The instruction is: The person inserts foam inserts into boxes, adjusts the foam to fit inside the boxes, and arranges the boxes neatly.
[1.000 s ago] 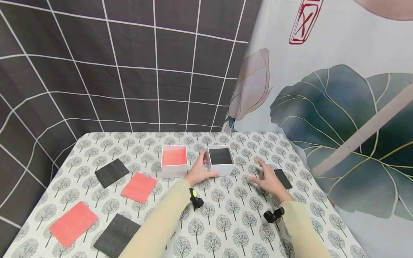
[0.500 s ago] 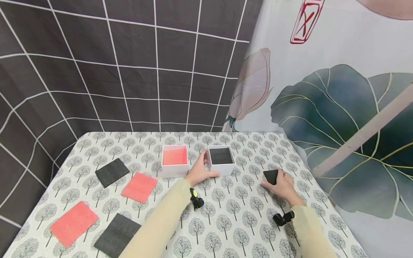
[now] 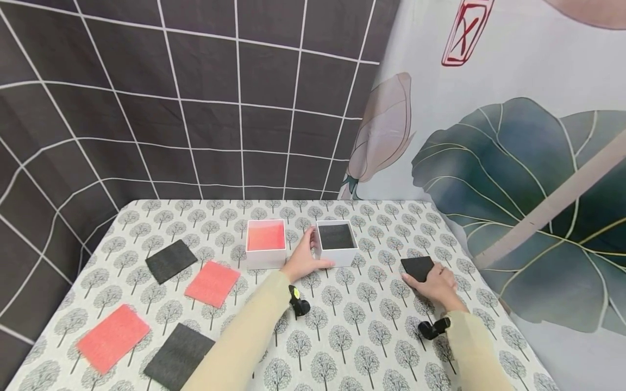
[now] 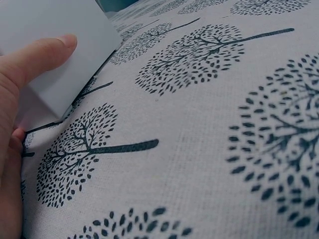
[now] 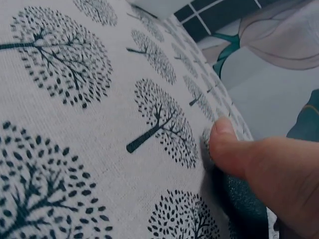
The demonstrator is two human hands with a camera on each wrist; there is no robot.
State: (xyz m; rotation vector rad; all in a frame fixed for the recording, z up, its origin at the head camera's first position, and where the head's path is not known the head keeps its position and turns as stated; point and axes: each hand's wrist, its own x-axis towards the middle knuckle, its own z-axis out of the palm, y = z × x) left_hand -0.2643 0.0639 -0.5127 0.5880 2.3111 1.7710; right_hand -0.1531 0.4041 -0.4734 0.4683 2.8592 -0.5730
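At the back hangs a dark curtain [image 3: 195, 119], crossed by white lines and a little wavy. The tablecloth [image 3: 362, 304] has a woven texture, with printed trees. On it stand the red-filled box [image 3: 265, 262] and, near it, the black-filled box [image 3: 337, 258], both white, square and smooth. Two red sheets [image 3: 113, 338] and two black sheets [image 3: 171, 261], flat and matte, lie at my left side; my left sleeve [image 3: 244, 334] covers a corner of one black sheet. The small black piece [image 3: 417, 266] is dim in the right wrist view and cut off at the bottom. My left hand [image 3: 303, 260] spreads wide around a corner of the black-filled box, holding it, thumb on its front wall. My right hand [image 3: 437, 284] is stretched out, pinching the small black piece; I cannot tell if this piece touches the tablecloth.
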